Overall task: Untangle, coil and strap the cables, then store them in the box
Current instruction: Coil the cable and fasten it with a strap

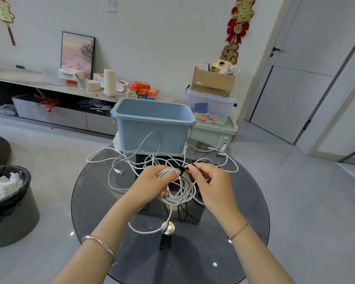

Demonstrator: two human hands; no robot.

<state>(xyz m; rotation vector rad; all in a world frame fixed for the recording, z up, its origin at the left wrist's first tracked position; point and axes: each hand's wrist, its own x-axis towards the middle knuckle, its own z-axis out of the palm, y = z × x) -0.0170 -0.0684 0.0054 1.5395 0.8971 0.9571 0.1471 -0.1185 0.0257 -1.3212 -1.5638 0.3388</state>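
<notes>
Coil of white cable [177, 188] hangs at centre frame between my two hands, its loops roughly upright and facing me, with the black strap [181, 169] crossing the top of the bundle. My left hand [152, 185] is closed around the left side of the coil, thumb pressed over the strands just beside the strap; my right hand [211, 181] pinches the strap's free end between thumb and forefinger, other fingers curled loosely. The strap looks wrapped but I can't tell for certain whether it is fastened. A tail of the cable [150, 228] droops toward the lower middle over the glass table [244, 212]. The blue box [154, 124] sits straight ahead in the upper centre, open-topped, about equally near either hand. Between coil and box lies a loose tangle of white cables [131, 160] on the glass, which I judge could snag as the bundle goes forward.
</notes>
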